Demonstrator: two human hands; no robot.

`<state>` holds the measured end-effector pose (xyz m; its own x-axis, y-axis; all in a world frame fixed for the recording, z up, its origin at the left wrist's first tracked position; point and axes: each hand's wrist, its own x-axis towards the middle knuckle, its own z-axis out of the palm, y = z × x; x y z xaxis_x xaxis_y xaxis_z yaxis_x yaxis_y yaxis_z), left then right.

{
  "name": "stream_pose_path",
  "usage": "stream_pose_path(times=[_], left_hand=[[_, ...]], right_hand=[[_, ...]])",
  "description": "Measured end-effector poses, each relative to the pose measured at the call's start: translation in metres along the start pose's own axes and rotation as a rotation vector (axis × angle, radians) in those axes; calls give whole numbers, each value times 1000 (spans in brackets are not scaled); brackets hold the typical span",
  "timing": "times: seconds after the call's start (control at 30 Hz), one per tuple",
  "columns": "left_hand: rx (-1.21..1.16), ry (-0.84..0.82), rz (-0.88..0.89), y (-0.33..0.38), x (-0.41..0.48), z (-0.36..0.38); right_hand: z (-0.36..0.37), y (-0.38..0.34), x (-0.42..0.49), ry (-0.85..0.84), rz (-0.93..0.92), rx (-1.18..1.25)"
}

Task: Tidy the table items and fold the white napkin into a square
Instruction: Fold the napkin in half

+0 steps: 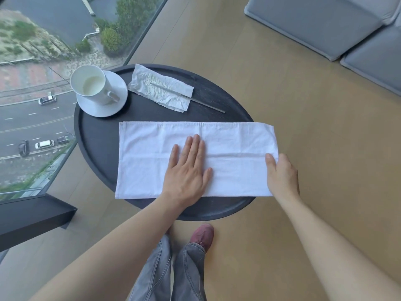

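The white napkin [152, 157] lies on the round black table [97, 135] as a long rectangle, its right end hanging past the table's edge. My left hand [187, 170] presses flat on the napkin's middle, fingers spread. My right hand [281, 172] grips the napkin's right edge, thumb on top and fingers under the cloth. At the back left a white cup [91, 84] stands on a white saucer [112, 105]. A crumpled paper tissue [160, 90] lies at the back with a thin metal stick [206, 104] across it.
A floor-to-ceiling window [43, 61] runs along the left. A dark ledge [32, 216] juts out at lower left. Grey sofa cushions [325, 25] sit at the upper right on the wooden floor. My legs and a red shoe [201, 234] are below the table.
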<state>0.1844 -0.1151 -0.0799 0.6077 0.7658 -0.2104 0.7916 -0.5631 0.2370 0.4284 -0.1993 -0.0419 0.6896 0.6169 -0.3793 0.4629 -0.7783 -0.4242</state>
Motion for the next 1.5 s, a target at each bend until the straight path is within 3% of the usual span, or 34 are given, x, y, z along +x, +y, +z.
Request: stream_pose_path(times=[0.23,0.4,0.5,0.57,0.67,0.83,1.23,1.37,1.5], left_hand=[[-202,-245,-40,17,15,-39],[-1037,-113,-233,23,33,-132],[-1411,-146,-354,11,44,-169],[-1381,-90,-413,-8,47,-170],[-1156,81,-557,-47,44,-154],[-1160,93,-710,-104,24,-124],[-927,202,-713,-149,5,-81],[-839,191,-702,-149,7,-80],[-634,215,-648,-146,5,-77]], right_hand=[[-64,-40,-11,-114,-88,171],[-88,-120,-64,-328,-262,357],[-62,-161,-98,-297,-436,240],[-34,-182,-118,-239,-539,188],[11,-199,-145,-265,-575,193],[76,-187,-170,-185,-571,118],[166,-178,-195,-42,-704,-22],[175,-178,-194,-33,-741,-94],[157,-171,-183,9,-761,2]])
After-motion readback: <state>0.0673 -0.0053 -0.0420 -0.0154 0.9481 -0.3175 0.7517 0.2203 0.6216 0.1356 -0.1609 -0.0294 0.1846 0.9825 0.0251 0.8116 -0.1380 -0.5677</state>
